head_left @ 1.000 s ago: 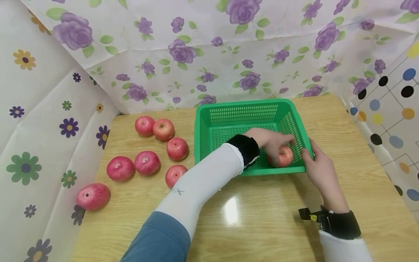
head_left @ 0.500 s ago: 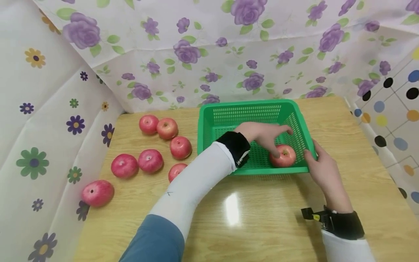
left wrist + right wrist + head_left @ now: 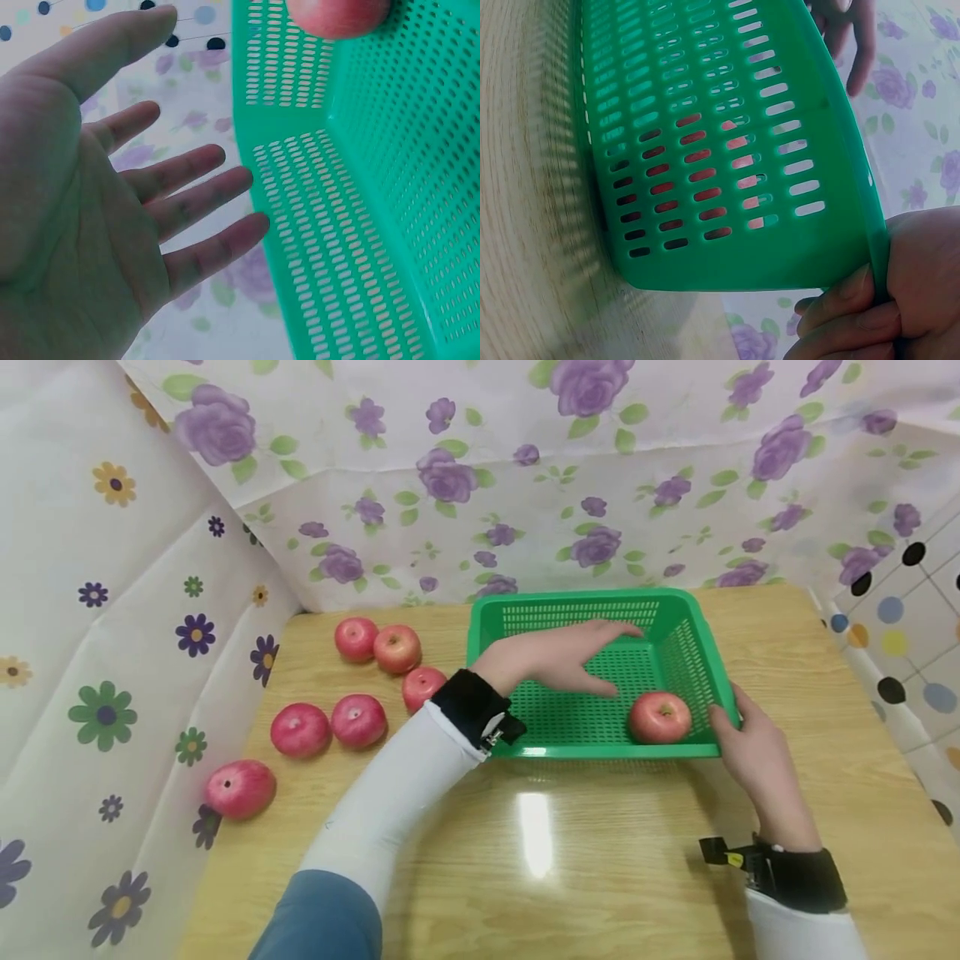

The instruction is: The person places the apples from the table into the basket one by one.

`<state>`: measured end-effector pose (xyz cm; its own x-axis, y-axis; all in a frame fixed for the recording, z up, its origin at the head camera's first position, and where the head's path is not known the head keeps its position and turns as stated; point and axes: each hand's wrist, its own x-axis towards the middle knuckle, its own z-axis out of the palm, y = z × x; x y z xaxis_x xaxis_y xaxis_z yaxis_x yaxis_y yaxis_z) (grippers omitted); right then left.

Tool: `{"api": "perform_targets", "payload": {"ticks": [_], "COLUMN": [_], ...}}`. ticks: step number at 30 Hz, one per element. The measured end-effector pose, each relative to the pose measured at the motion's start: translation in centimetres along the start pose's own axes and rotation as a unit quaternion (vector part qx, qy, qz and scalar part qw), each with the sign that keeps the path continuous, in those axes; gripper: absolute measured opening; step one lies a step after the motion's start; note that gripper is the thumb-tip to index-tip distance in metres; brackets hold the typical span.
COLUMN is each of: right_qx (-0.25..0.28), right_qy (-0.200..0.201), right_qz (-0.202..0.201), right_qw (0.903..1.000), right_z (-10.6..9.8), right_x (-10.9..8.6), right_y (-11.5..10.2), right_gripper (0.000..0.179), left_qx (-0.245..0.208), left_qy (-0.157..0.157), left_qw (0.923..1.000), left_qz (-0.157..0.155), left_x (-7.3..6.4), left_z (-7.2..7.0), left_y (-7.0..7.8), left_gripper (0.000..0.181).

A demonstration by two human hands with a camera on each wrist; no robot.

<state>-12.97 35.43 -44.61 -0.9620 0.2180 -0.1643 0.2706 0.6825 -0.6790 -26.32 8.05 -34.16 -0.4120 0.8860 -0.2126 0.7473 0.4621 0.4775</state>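
Head view: glossy round apple (image 3: pixel 660 718) (pinkish-red) inside slotted plastic basket (image 3: pixel 607 752).

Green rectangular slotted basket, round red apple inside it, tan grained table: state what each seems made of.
Basket: probably moulded plastic, semi-gloss; uniform colour, regular slots. Apple: real fruit or imitation, I can't tell; smooth, faintly shiny skin, stem hollow. Table: wood or wood-look laminate, glossy; grain lines, bright reflection.

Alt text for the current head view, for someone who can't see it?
A left hand hangs, holding nothing, over a green basket with one red apple inside, while a right hand grips the basket's right side. Six more apples show on the wooden table, left of the basket.
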Motion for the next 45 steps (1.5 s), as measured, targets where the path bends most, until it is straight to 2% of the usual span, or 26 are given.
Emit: {"api": "perform_targets", "payload": {"ticks": [3, 8, 14, 18, 21, 25, 33, 38, 45], "right_qx": [0.002, 0.004, -0.002, -0.003, -0.007, -0.011, -0.008, -0.011, -0.007], "right_qy": [-0.001, -0.007, -0.011, -0.011, -0.008, -0.006, -0.009, -0.008, -0.013], "right_qz": [0.001, 0.007, 0.024, 0.024, 0.02, 0.022, 0.032, 0.039, 0.037], "right_qw": [1.0, 0.9999, 0.9997, 0.9996, 0.9998, 0.9997, 0.9994, 0.9992, 0.9992], "right_z": [0.0, 0.1, 0.1, 0.1, 0.2, 0.2, 0.4, 0.3, 0.3], "right_x": [0.0, 0.0, 0.0, 0.0, -0.1, -0.1, -0.1, 0.0, 0.1], "right_y": [-0.2, -0.3, 0.0, 0.2, 0.3, 0.3, -0.2, -0.1, -0.2], "right_gripper": [0.067, 0.067, 0.069, 0.069, 0.068, 0.068, 0.068, 0.068, 0.067], "left_qx": [-0.008, -0.005, -0.051, -0.068, -0.06, -0.041, -0.029, -0.03, -0.05], "left_qy": [0.03, 0.079, 0.138, 0.168, 0.185, 0.197, 0.186, 0.166, 0.169], "left_qw": [0.9995, 0.9969, 0.9888, 0.982, 0.978, 0.9743, 0.9717, 0.9712, 0.971], "left_qz": [0.008, -0.004, -0.024, -0.055, -0.077, -0.102, -0.142, -0.168, -0.162], "left_x": [-2.0, -5.7, -10.8, -14.2, -16.4, -18.6, -21.5, -21.8, -21.8], "left_z": [-0.2, -0.5, -0.4, 0.3, 1.2, 2.9, 6.5, 8.8, 11.2], "left_y": [-0.6, -1.6, -3.2, -4.3, -5.0, -5.8, -6.8, -7.0, -7.4], "left_gripper": [0.085, 0.083, 0.085, 0.084, 0.082, 0.079, 0.077, 0.073, 0.068]}}
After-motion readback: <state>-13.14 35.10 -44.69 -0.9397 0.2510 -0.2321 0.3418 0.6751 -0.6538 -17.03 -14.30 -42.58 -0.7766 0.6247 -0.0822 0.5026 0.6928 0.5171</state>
